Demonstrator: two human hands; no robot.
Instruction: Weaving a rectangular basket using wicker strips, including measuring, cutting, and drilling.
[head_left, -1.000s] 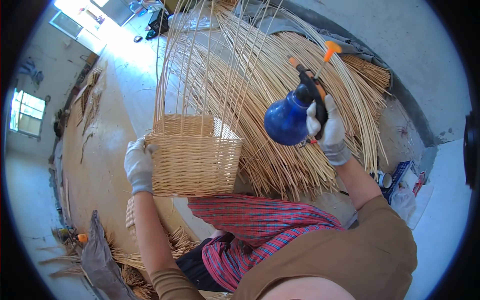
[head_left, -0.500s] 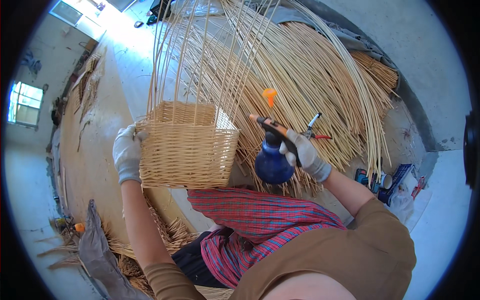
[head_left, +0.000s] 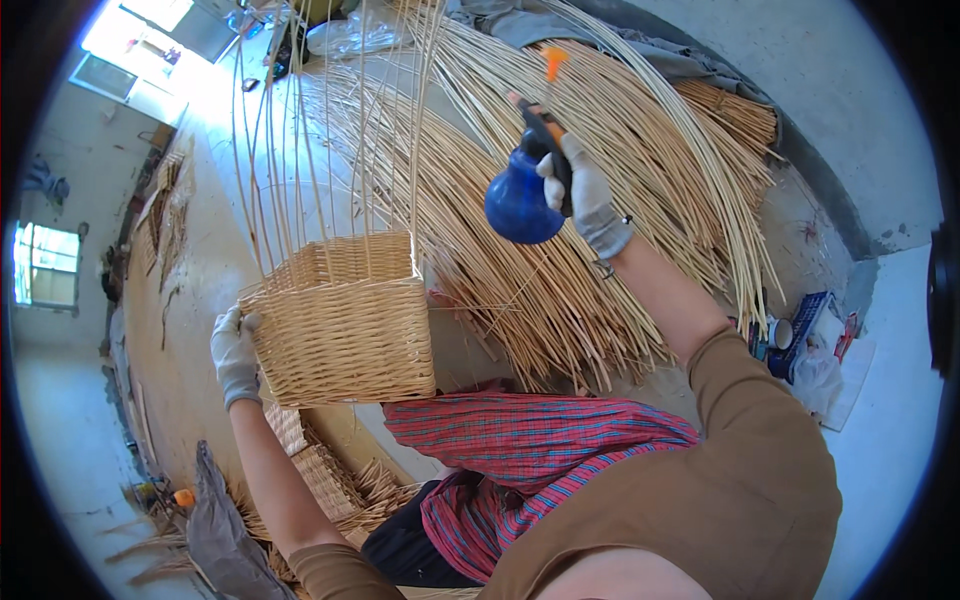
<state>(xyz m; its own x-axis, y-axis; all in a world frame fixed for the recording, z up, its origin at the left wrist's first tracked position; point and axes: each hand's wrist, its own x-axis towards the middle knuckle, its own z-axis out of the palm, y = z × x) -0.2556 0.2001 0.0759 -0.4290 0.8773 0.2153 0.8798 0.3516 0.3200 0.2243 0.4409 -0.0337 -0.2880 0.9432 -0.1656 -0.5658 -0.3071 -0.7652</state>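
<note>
left hand [head_left: 236,356]: fingers gripping basket [head_left: 345,340] by its left side
right hand [head_left: 588,200]: fingers closed round spray bottle [head_left: 520,200] at its handle

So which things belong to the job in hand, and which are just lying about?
Belonging: woven basket in left hand; blue spray bottle in right hand; probably pale rods.
Apparently lying about: grey sheet, lower left; plastic bag, far right.

- Woven basket [head_left: 345,345], left of centre: pale straw-yellow.
- Spray bottle [head_left: 520,212], upper centre: deep blue, black-and-orange trigger head [head_left: 549,130], bright orange knob [head_left: 553,63].
- Left hand [head_left: 234,352] and right hand [head_left: 586,190]: white gloves [head_left: 605,236], greyish cuffs.
- Cloth [head_left: 540,430], lower centre: red-and-blue plaid.
- Shirt [head_left: 690,490], lower right: plain brown.
- Rods [head_left: 600,150], upper right: tan.
</note>
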